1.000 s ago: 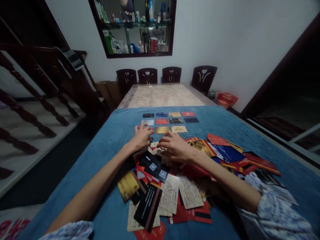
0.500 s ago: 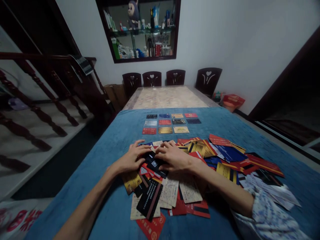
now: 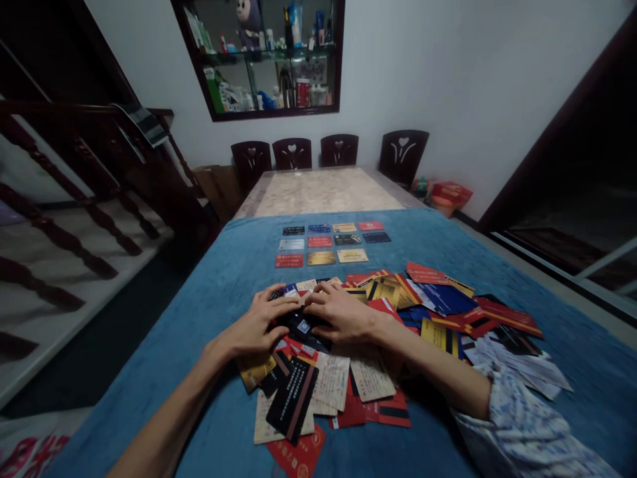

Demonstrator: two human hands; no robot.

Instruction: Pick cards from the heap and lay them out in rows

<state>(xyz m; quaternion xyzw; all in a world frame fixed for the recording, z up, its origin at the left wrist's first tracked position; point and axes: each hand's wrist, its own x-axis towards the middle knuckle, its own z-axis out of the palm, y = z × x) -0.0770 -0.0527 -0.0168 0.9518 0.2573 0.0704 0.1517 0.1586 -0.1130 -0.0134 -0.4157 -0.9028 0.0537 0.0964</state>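
Observation:
A loose pile of plastic cards (image 3: 378,345) in red, gold, black and white lies on the blue cloth (image 3: 219,285) in front of me. My left hand (image 3: 259,325) and my right hand (image 3: 341,315) rest side by side on the pile's near-left part, fingers curled around a black card (image 3: 300,326) between them. Farther away, three rows of sorted cards (image 3: 328,242) lie face up in a neat grid.
Beyond the cloth the bare marble tabletop (image 3: 318,192) reaches several dark chairs (image 3: 338,149) at the wall. A wooden stair railing (image 3: 89,199) stands to the left. A glass cabinet (image 3: 269,56) with bottles hangs above. A red bag (image 3: 448,196) sits on the floor at the right.
My left hand came back from the sorted rows, where a red card now lies at the front left. Both hands moved nearer and closed on a black card in the pile.

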